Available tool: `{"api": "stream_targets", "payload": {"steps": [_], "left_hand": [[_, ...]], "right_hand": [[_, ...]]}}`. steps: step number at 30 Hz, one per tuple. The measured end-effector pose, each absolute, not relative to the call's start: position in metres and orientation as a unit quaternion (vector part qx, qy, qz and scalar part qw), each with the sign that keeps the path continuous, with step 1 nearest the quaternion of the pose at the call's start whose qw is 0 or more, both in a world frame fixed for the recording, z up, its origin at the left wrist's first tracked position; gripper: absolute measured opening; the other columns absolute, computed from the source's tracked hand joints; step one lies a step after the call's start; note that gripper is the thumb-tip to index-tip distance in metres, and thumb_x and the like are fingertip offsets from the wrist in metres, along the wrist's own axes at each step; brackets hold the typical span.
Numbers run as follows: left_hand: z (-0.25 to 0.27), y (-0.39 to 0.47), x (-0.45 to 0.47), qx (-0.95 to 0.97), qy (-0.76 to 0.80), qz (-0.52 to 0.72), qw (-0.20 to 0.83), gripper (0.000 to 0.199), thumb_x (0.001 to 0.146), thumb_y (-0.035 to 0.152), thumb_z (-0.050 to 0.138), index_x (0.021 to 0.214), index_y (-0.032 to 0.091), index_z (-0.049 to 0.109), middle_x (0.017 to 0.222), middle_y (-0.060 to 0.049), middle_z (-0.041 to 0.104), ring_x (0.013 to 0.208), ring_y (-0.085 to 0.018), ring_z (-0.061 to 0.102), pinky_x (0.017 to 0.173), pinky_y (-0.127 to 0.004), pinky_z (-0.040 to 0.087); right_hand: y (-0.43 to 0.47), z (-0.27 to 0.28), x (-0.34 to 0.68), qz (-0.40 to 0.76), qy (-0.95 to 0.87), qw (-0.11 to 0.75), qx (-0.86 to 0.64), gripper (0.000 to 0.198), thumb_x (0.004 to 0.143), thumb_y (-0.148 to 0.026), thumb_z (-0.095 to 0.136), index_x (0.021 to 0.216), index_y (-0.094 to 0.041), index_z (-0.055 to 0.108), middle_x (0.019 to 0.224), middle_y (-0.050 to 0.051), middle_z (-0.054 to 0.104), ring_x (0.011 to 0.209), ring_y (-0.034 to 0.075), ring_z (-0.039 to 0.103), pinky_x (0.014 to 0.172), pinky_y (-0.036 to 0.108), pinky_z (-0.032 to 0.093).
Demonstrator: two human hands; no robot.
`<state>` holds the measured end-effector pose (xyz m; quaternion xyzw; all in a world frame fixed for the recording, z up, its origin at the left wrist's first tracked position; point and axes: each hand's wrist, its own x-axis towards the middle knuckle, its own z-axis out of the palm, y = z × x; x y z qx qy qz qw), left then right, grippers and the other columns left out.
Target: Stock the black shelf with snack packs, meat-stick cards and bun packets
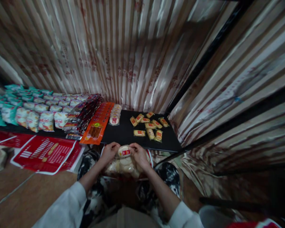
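Observation:
My left hand (111, 151) and my right hand (139, 154) pinch opposite edges of a round, pale wrapped cracker packet (124, 152) with a red label. Directly below, an open bag (151, 158) sits between my knees, with several similar pale wrapped packets (127, 167) in it. Ahead of my hands, a short overlapping row of round wrapped crackers (114, 116) lies on the black shelf (126, 127). To its right are several small yellow wrapped packets (150, 125) with red labels, loosely scattered.
Left of the row lie an orange snack packet (95, 131), a stack of dark, shiny packets (85, 114) and many white and teal packets (21, 106). A red printed bag (46, 153) hangs below the shelf. Black poles (204, 60) and striped sheeting (123, 53) enclose the shelf.

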<state>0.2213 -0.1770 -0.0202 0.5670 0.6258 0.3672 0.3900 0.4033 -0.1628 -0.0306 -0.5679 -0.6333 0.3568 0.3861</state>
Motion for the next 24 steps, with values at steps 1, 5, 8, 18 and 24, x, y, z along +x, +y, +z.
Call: {"api": "stream_targets", "payload": {"steps": [1, 5, 8, 18, 24], "left_hand": [[-0.02, -0.175, 0.219, 0.549, 0.624, 0.384, 0.402, 0.022, 0.077, 0.032, 0.05, 0.08, 0.017, 0.066, 0.077, -0.002, 0.068, 0.075, -0.015, 0.06, 0.069, -0.023, 0.045], [-0.022, -0.177, 0.214, 0.458, 0.596, 0.433, 0.497, 0.033, 0.068, 0.044, 0.062, 0.085, 0.015, 0.065, 0.073, -0.002, 0.067, 0.071, -0.016, 0.06, 0.064, -0.025, 0.046], [-0.024, -0.182, 0.218, 0.392, 0.549, 0.459, 0.578, 0.04, 0.061, 0.044, 0.07, 0.088, 0.015, 0.063, 0.077, -0.003, 0.068, 0.07, -0.015, 0.061, 0.06, -0.022, 0.044], [-0.017, -0.17, 0.214, 0.386, 0.541, 0.489, 0.566, 0.03, 0.058, 0.038, 0.07, 0.075, 0.015, 0.06, 0.067, 0.001, 0.063, 0.058, -0.011, 0.055, 0.052, -0.02, 0.041], [0.015, -0.155, 0.19, 0.514, 0.572, 0.419, 0.483, 0.029, 0.063, 0.039, 0.068, 0.081, 0.015, 0.065, 0.071, -0.001, 0.064, 0.067, -0.015, 0.058, 0.062, -0.026, 0.046]], "right_hand": [[-0.162, -0.031, 0.403, 0.386, -0.602, 0.403, -0.571, 0.015, 0.072, -0.034, 0.058, 0.072, -0.02, 0.063, 0.069, 0.0, 0.062, 0.065, 0.016, 0.054, 0.064, 0.028, 0.041], [-0.159, -0.029, 0.401, 0.495, -0.482, 0.457, -0.56, 0.027, 0.064, -0.045, 0.064, 0.069, -0.018, 0.062, 0.062, -0.001, 0.06, 0.058, 0.013, 0.052, 0.057, 0.025, 0.038], [-0.16, -0.028, 0.395, 0.553, -0.402, 0.473, -0.556, 0.034, 0.059, -0.05, 0.068, 0.07, -0.018, 0.061, 0.057, -0.002, 0.057, 0.052, 0.011, 0.049, 0.051, 0.023, 0.035], [-0.15, -0.032, 0.383, 0.463, -0.483, 0.457, -0.586, 0.034, 0.059, -0.043, 0.07, 0.082, -0.019, 0.065, 0.077, 0.004, 0.067, 0.06, 0.014, 0.054, 0.06, 0.027, 0.044], [-0.127, -0.019, 0.374, 0.518, -0.523, 0.435, -0.519, 0.031, 0.06, -0.04, 0.071, 0.083, -0.02, 0.068, 0.073, 0.001, 0.067, 0.065, 0.015, 0.056, 0.065, 0.028, 0.046]]}}
